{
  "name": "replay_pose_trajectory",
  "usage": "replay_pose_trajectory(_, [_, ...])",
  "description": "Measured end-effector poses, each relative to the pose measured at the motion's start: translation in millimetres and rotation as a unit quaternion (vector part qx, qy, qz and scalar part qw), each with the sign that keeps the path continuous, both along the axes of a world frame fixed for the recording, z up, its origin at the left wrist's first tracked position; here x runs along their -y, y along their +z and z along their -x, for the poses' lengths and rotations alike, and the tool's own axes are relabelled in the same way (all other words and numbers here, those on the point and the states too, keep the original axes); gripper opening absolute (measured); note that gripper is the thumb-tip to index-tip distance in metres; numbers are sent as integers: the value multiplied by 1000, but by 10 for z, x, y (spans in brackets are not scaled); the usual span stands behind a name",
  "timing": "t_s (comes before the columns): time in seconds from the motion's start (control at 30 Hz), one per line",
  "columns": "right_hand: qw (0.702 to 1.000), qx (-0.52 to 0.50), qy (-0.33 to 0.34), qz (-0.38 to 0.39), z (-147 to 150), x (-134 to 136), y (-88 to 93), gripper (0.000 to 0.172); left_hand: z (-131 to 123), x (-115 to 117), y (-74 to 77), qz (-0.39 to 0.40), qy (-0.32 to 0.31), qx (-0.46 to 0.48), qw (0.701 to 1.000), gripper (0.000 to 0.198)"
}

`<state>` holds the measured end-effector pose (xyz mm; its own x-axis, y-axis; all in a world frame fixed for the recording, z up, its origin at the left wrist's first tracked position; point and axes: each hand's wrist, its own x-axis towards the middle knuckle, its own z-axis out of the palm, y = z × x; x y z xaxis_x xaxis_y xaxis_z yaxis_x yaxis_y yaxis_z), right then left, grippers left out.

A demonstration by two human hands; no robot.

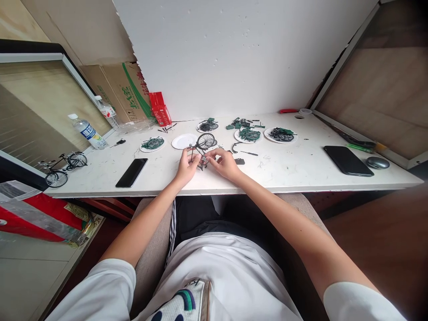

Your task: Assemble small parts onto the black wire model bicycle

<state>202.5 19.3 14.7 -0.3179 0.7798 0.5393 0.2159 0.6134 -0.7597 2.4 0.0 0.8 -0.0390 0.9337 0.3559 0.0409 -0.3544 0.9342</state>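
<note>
Between my two hands is a partly built black model bicycle (206, 141), its one visible wheel pointing away from me. My left hand (187, 167) is closed on the frame's left side, thumb and fingers pinching it. From the right, my right hand (223, 162) pinches the frame near its middle; the small part at its fingertips is too tiny to name. A flat dark piece (239, 161) lies just right of my right hand. Behind the bicycle stands a white paper plate (184, 141).
More paper plates hold green and black bicycle parts, such as the left plate (152, 149) and right plate (267, 135). A finished model bicycle (63, 167) stands far left. Phones (132, 173), a bottle (88, 132), a red box (160, 109) and a mouse (377, 162) surround the workspace.
</note>
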Motion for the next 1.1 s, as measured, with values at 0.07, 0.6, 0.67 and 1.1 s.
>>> replay_pose_trajectory(0.07, [1000, 0, 2, -12, 1, 6, 6, 29, 9, -12, 6, 9, -15, -3, 1000, 58])
replay_pose_trajectory(0.6, [999, 16, -8, -29, -12, -4, -9, 24, 32, 24, 42, 29, -51, -49, 997, 47])
replay_pose_trajectory(0.67, [999, 13, -20, -21, -10, -2, -12, 22, 29, 18, 32, 30, -48, -45, 997, 48])
replay_pose_trajectory(1.1, [984, 132, -87, -85, -24, -65, -82, 22, 21, -30, 22, 6, 47, 5, 999, 52])
